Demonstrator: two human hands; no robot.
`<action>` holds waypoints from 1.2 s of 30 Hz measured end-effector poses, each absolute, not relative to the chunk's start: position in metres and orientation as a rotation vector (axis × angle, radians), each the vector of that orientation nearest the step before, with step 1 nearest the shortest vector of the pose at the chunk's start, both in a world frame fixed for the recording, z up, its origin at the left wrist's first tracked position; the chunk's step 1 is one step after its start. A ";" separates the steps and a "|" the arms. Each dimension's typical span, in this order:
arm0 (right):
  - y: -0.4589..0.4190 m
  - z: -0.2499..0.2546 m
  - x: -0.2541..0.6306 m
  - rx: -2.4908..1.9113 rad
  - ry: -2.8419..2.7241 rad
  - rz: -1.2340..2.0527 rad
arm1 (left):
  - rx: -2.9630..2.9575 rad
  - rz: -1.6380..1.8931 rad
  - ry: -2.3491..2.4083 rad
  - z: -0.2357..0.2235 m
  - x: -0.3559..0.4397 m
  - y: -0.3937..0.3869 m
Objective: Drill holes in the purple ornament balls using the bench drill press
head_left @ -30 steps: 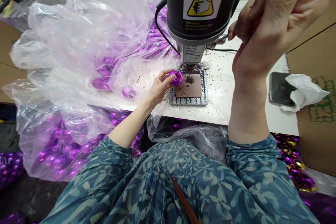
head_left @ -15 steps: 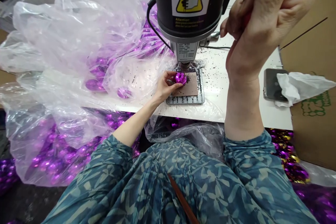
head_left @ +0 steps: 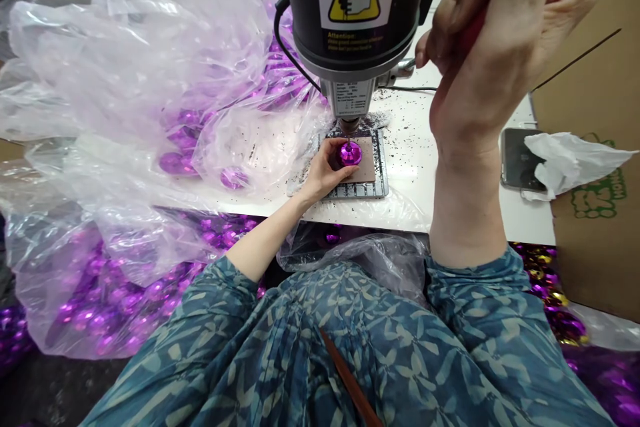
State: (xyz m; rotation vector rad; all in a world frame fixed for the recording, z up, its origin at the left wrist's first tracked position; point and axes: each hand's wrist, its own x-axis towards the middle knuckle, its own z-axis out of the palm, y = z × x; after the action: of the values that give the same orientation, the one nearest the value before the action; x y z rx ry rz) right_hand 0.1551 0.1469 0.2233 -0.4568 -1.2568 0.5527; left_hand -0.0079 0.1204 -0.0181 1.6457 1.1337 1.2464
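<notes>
A shiny purple faceted ball (head_left: 351, 153) is pinched between the thumb and fingers of my left hand (head_left: 324, 170). It rests on a brown square board (head_left: 367, 170) on the slotted metal base (head_left: 381, 189) of a drill press (head_left: 355, 47). The press's chuck (head_left: 349, 125) is straight above the ball, and its tip appears to reach the ball's top. Up at the right, my right hand (head_left: 515, 33) is closed around the red knob (head_left: 470, 37) of the press's lever (head_left: 406, 68). Most of the knob is hidden by my fingers.
Clear plastic bags (head_left: 140, 60) with several purple balls cover the table's left side. Dark shavings lie over the white table (head_left: 407, 160). A phone (head_left: 520, 159) sits at the right under crumpled tissue (head_left: 575, 157), beside a cardboard box (head_left: 595, 260).
My left hand has moved slightly right, bringing the ball under the chuck and turning it a little. My right hand stays on the lever knob. The view has shifted slightly.
</notes>
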 end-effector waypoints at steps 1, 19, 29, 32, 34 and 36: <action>0.147 0.224 0.155 -0.482 -1.269 0.539 | 1.648 1.248 1.134 -0.019 -0.008 0.120; 0.130 0.165 0.158 -0.366 -1.197 0.337 | 1.628 1.231 1.157 -0.023 -0.009 0.119; 0.134 0.147 0.154 -0.400 -1.195 0.224 | 1.595 1.235 1.135 -0.021 -0.008 0.118; 0.142 0.135 0.157 -0.388 -1.194 0.167 | 1.594 1.269 1.089 -0.023 -0.008 0.118; 0.148 0.128 0.159 -0.364 -1.200 0.136 | 1.596 1.292 1.072 -0.025 -0.007 0.119; 0.154 0.122 0.161 -0.345 -1.219 0.116 | 1.598 1.305 1.064 -0.027 -0.007 0.120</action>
State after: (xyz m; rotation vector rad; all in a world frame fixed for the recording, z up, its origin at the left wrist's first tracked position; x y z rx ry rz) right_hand 0.1612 0.1539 0.1219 -0.3449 -1.2190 0.1165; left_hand -0.0074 0.1197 -0.0273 1.5981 1.0638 1.3047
